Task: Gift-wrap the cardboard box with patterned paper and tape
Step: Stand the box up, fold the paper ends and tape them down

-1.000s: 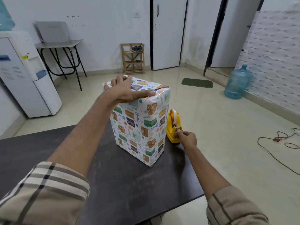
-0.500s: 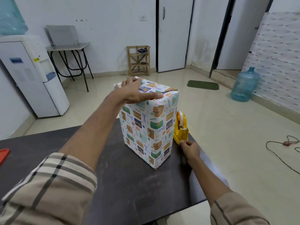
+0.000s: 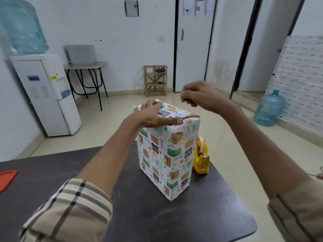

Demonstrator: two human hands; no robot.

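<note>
The box (image 3: 167, 154), covered in white paper with a gift-and-scissors pattern, stands upright on the dark table (image 3: 192, 217). My left hand (image 3: 153, 114) lies flat on its top and holds the folded paper down, thumb along the front edge. A flap seam shows at the top's right corner. My right hand (image 3: 197, 95) hovers blurred above and behind the box, fingers pinched on a short strip of clear tape that is barely visible. The yellow tape dispenser (image 3: 201, 158) sits against the box's right side.
A red flat object (image 3: 7, 179) lies at the table's left edge. The table's right edge and rounded near corner are close to the box. On the floor beyond stand a water cooler (image 3: 47, 95) and a blue water bottle (image 3: 269, 109).
My right hand has left the tape dispenser and risen above the box top. My left hand stays pressed on the box. The view has tilted upward.
</note>
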